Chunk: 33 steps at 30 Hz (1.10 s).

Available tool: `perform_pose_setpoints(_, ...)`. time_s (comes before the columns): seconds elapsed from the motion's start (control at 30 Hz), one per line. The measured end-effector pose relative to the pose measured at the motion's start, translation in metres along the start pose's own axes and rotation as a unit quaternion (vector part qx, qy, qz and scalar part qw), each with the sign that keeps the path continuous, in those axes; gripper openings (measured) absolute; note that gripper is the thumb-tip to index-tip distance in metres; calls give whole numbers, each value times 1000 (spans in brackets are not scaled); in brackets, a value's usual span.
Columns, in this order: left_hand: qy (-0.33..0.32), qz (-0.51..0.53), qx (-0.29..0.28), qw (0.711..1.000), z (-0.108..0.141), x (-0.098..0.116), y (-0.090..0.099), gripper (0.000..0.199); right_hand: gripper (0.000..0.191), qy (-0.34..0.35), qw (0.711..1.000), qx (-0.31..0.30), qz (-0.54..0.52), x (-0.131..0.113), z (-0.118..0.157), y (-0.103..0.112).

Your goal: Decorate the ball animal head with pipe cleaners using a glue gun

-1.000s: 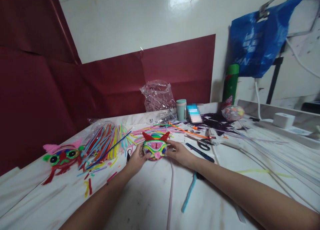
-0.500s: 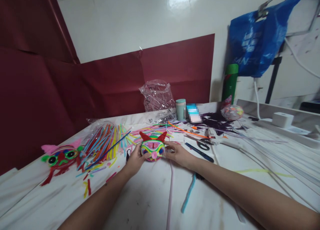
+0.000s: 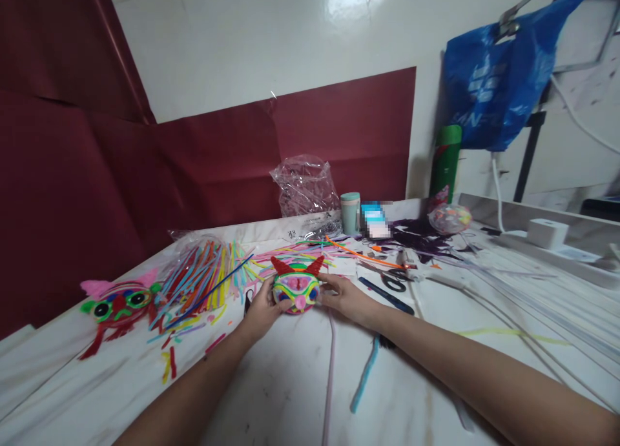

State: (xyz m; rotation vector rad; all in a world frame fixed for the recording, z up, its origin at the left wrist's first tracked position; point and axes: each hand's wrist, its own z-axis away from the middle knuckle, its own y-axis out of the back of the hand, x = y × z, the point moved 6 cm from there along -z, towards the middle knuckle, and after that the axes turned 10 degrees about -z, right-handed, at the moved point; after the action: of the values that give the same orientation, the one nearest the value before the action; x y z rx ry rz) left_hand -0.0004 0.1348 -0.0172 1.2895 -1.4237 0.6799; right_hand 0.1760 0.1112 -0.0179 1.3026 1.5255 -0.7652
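Holding steady, both hands on horned head (image 3: 296, 289), no shift vs prev.

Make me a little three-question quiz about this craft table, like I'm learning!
1. True or false: both hands hold the horned craft head.
2. What colour are its horns? A) blue B) red C) white
3. Which finished craft lies at the table's far left?

Key
1. True: the left hand and the right hand grip it from either side.
2. B
3. The pink-eared creature, beside the pile of pipe cleaners.
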Motion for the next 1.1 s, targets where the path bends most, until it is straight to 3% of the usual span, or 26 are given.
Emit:
perform_pose_setpoints(0.3, 6, 26, -14, 1000, 2, -4, -4, 87, 54, -4, 999, -9, -54, -1, 0, -2)
perform_pose_setpoints(0.6, -22, 41, -31, 998, 0, -9, -3, 80, 56, -15, 999, -7, -43, -3, 2, -3)
perform_pose_setpoints(0.83, -19, -13, -12, 1000, -1, -6, 4, 66, 51, -20, 999, 19, -33, 1, 1, 0)
perform_pose_setpoints(0.97, -1, -25, -1, 1000, -2, -8, 7, 70, 48, -12, 999, 25, -28, 1, 0, 0)
perform_pose_setpoints(1.1, -20, 17, -34, 999, 1, -4, 0, 77, 48, -3, 999, 24, -20, 1, 0, 0)
